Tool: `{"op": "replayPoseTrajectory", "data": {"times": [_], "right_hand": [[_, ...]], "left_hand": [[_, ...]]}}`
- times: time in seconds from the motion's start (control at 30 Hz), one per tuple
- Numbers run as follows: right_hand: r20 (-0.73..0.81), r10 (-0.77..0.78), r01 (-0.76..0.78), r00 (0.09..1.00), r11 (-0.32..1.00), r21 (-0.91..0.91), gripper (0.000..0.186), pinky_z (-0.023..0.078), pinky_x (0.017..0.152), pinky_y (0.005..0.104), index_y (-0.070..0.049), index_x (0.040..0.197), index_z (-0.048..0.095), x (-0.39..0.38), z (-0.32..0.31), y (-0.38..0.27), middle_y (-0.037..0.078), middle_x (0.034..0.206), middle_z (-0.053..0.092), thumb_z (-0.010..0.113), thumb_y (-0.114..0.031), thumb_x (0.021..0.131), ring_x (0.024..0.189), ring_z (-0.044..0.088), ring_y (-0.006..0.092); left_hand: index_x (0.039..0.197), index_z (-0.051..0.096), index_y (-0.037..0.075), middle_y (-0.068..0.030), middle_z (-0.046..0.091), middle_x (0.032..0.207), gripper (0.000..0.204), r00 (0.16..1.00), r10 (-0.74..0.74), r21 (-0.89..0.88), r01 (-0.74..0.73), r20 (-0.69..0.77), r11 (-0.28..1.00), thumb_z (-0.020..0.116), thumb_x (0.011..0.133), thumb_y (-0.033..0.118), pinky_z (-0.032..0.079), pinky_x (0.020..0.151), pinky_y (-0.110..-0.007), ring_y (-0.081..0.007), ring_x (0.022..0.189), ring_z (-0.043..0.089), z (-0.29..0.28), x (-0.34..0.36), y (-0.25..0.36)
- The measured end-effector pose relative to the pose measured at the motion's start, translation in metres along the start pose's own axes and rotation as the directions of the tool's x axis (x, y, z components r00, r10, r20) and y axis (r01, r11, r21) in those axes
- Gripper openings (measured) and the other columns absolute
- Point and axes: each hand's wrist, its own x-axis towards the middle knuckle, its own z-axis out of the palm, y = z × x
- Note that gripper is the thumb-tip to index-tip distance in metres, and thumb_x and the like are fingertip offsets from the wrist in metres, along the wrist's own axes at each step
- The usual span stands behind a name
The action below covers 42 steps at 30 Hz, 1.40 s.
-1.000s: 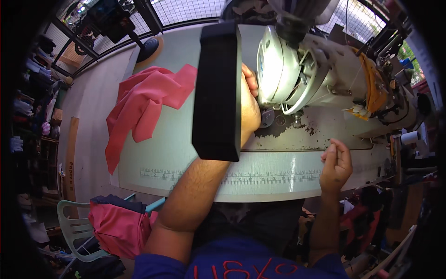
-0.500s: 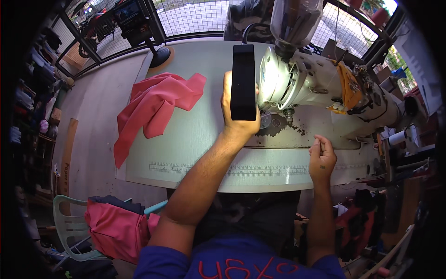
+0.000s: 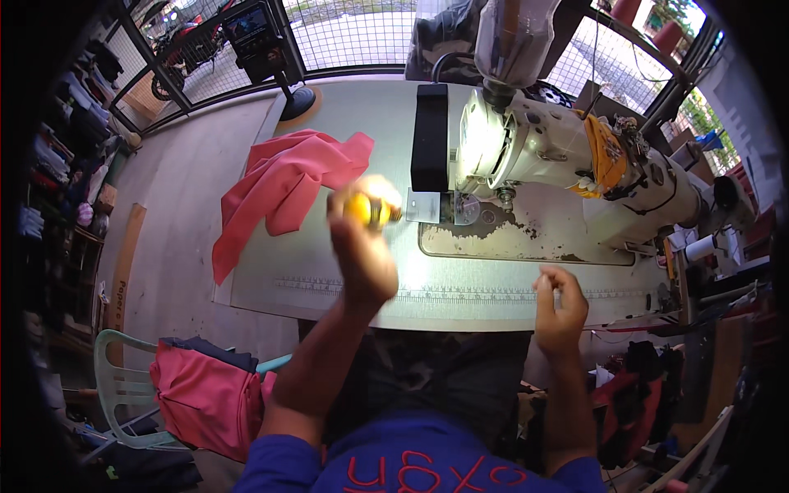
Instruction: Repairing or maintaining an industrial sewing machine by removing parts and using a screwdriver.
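Observation:
My left hand (image 3: 362, 238), blurred by motion, is closed around a short yellow-and-black tool (image 3: 371, 210) with a dark tip pointing right. It is over the table, between the pink cloth (image 3: 288, 177) and the sewing machine (image 3: 534, 144). The machine's lit head stands over a worn metal bed (image 3: 534, 234), and a clear plate (image 3: 424, 207) sits at the bed's left side. Near the table's front edge, my right hand (image 3: 561, 308) has curled fingers with the thumb close to them. Whether anything small is between those fingertips I cannot make out.
A black box-shaped lamp (image 3: 431, 138) hangs left of the machine head. A printed ruler (image 3: 460, 296) runs along the table's front. At the lower left a pale green chair (image 3: 115, 378) holds more pink cloth (image 3: 205, 403). A screen on a stand (image 3: 251, 37) is at the back left.
My left hand has come out from behind the black lamp, moving left and nearer to me, and the yellow-and-black tool now shows in it. My right hand has shifted slightly toward me.

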Motion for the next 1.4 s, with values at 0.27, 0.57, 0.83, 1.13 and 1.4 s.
{"op": "replayPoseTrajectory", "data": {"times": [0.27, 0.57, 0.83, 1.13, 1.4], "right_hand": [[0.343, 0.144, -0.338, 0.928, 0.711, 0.617, 0.047, 0.04, 0.1, 0.034, 0.002, 0.137, 0.038, -0.037, -0.022, -0.053, 0.016, 0.131, 0.049, 0.047, -0.026, 0.1, 0.118, 0.05, 0.0216], [-0.043, 0.401, -0.264, 0.915, 0.676, 0.688, 0.033, 0.047, 0.09, 0.0289, -0.003, 0.122, 0.05, -0.007, -0.037, 0.035, 0.008, 0.116, 0.057, 0.046, -0.028, 0.102, 0.106, 0.058, 0.0191], [0.064, 0.483, -0.419, 0.873, 0.677, 0.606, 0.033, 0.034, 0.047, 0.0211, -0.003, 0.103, 0.05, 0.079, -0.031, 0.078, 0.002, 0.079, 0.048, 0.059, -0.034, 0.097, 0.06, 0.048, 0.0093], [0.201, 0.445, -0.445, 0.873, 0.558, 0.701, 0.03, 0.044, 0.055, 0.0229, -0.003, 0.102, 0.054, 0.108, -0.004, 0.086, 0.0, 0.08, 0.052, 0.066, -0.03, 0.093, 0.065, 0.052, 0.009], [0.138, 0.351, -0.348, 0.926, 0.656, 0.669, 0.027, 0.049, 0.066, 0.029, -0.003, 0.106, 0.05, 0.127, 0.014, 0.094, 0.006, 0.086, 0.057, 0.062, -0.025, 0.095, 0.075, 0.058, 0.0168]], "left_hand": [[0.111, 0.056, 0.001, -0.0176, 0.055, 0.113, 0.065, 0.629, -0.023, 0.22, -0.237, 0.777, 0.946, 0.046, 0.09, 0.061, 0.041, 0.093, -0.044, -0.0347, 0.101, 0.054, 0.08, -0.078, 0.026], [0.109, 0.056, 0.003, -0.0163, 0.054, 0.105, 0.037, 0.777, 0.142, 0.279, -0.381, 0.613, 0.881, 0.065, 0.08, 0.024, 0.042, 0.087, -0.044, -0.0336, 0.097, 0.053, 0.149, -0.081, -0.046], [0.126, 0.044, -0.008, -0.0228, 0.056, 0.093, 0.043, 0.897, -0.282, 0.814, -0.13, 0.339, 0.566, 0.055, 0.089, 0.01, 0.048, 0.069, -0.046, -0.0374, 0.08, 0.059, 0.112, -0.087, -0.081], [0.099, 0.056, -0.002, -0.0199, 0.062, 0.093, 0.02, 0.911, -0.343, 0.933, -0.102, 0.227, 0.346, 0.056, 0.081, 0.006, 0.053, 0.071, -0.042, -0.0351, 0.085, 0.066, 0.105, -0.066, -0.116], [0.104, 0.055, -0.004, -0.0188, 0.061, 0.1, 0.025, 0.913, -0.353, 0.953, -0.104, 0.205, 0.284, 0.058, 0.082, 0.009, 0.055, 0.073, -0.039, -0.0319, 0.088, 0.067, 0.105, -0.068, -0.115]]}}
